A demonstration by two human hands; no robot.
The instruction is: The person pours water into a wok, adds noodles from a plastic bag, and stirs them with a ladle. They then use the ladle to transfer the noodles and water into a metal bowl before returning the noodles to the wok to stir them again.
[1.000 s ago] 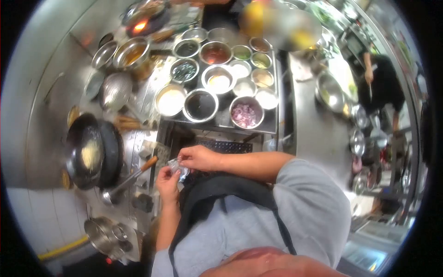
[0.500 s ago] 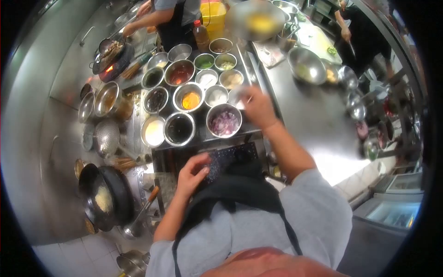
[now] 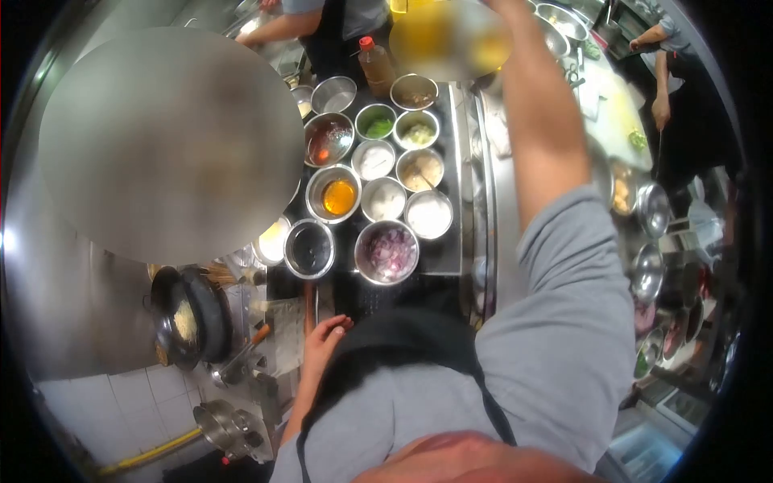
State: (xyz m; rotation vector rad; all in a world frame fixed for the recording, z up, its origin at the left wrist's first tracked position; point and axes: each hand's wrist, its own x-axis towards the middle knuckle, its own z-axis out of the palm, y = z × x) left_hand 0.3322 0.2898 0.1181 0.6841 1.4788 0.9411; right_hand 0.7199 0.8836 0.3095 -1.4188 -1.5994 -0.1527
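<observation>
My left hand point(image 3: 328, 328) is low beside the black apron point(image 3: 403, 330), its fingers loosely bent, with nothing in it. My right arm stretches far forward; the right hand point(image 3: 507, 5) is cut off by the top edge, fingers hidden, beside a blurred wide bowl with yellow contents point(image 3: 451, 40). Between the hands stand metal bowls: chopped purple onion point(image 3: 390, 251), white powder point(image 3: 428, 214), an orange-yellow ingredient point(image 3: 339, 196) and dark liquid point(image 3: 309, 248). A spoon handle leans out of the pale beige bowl point(image 3: 420, 170).
A large blurred grey disc point(image 3: 173, 145) covers the left side. Below it are black woks point(image 3: 189, 318) and a ladle point(image 3: 240, 356). A red-capped bottle point(image 3: 376, 68) stands behind the bowls. Two people work beyond, one at back left, one at right by the cutting board point(image 3: 616, 121).
My right hand has moved from the white powder bowl up to the top edge. My left hand has drawn back toward the apron. The grey disc has appeared at left, and the view has shifted.
</observation>
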